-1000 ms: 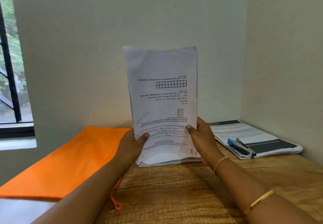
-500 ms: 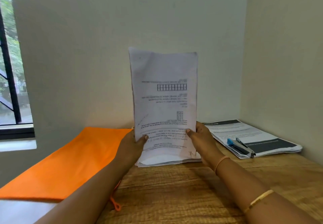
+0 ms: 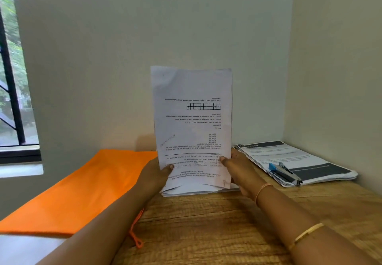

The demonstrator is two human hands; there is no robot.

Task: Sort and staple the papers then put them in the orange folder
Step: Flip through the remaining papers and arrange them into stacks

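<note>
A stack of white printed papers [image 3: 192,120] stands upright on its bottom edge on the wooden table [image 3: 227,223], text upside down. My left hand [image 3: 154,176] grips its lower left edge, thumb on the front sheet. My right hand [image 3: 239,167] grips the lower right edge the same way. The orange folder [image 3: 82,188] lies flat to the left, with an orange string loop [image 3: 136,231] hanging off its near corner. A blue and silver stapler [image 3: 284,172] rests on a second pile of printed papers [image 3: 295,161] at the right.
The table sits in a corner, with walls close behind and to the right. A window with a dark frame [image 3: 12,99] is at the far left. Bare wood lies in front of the standing papers.
The top of the held stack has straightened and sunk slightly, its sheets now more squared together. Both hands stay at the stack's lower edges.
</note>
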